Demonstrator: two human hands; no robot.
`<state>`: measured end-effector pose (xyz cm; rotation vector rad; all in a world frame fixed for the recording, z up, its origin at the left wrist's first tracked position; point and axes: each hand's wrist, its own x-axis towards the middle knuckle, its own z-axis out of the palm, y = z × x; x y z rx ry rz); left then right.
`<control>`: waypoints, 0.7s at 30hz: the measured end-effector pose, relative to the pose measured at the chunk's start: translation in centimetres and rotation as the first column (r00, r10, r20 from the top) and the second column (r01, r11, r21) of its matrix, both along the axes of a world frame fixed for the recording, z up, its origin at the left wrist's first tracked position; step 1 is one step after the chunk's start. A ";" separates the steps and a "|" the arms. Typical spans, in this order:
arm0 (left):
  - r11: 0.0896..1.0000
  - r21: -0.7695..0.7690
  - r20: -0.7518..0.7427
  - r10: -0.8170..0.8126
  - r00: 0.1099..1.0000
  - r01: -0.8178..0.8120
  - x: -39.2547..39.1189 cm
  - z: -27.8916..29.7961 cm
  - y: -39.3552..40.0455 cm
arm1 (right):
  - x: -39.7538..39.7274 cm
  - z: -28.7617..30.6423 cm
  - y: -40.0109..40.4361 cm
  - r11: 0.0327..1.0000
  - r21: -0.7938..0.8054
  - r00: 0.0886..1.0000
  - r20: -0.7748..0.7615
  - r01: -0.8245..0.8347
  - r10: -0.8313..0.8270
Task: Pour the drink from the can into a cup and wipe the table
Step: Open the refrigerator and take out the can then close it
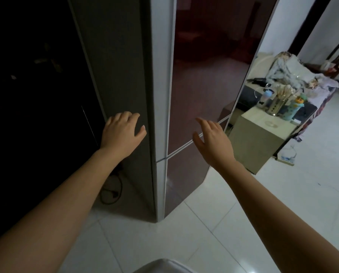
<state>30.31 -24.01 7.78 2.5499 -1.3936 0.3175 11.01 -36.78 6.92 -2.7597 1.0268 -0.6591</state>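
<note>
Item: fridge, doors closed. My left hand flat on its side, right hand spread, both empty. Risk: can probably inside; yanked door may topple it.

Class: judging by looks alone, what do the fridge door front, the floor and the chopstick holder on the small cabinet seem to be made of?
Fridge door front: probably glossy dark red glass or lacquered panel, since it mirrors the room.
Floor: glazed white tile, with grout lines and sheen.
Chopstick holder: likely shiny perforated metal, silvery with dark holes.
</note>
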 end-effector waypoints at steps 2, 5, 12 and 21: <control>0.999 -0.043 0.035 0.007 0.999 -0.005 0.4 2.3 -0.7 | 0.5 2.1 -0.7 0.999 -0.048 0.998 0.058 -0.019 0.022; 0.994 -0.109 0.069 0.003 0.998 0.005 0.6 5.7 -1.7 | 1.2 5.3 -1.6 0.993 -0.110 0.989 0.134 -0.041 0.056; 0.968 -0.248 0.110 0.000 0.994 0.028 -0.1 11.4 -3.3 | 2.1 12.2 -2.3 0.966 -0.253 0.959 0.255 -0.057 0.123; 0.943 -0.333 0.106 0.047 0.993 -0.009 0.3 13.7 -4.5 | 2.9 15.9 -4.2 0.953 -0.288 0.932 0.314 -0.088 0.181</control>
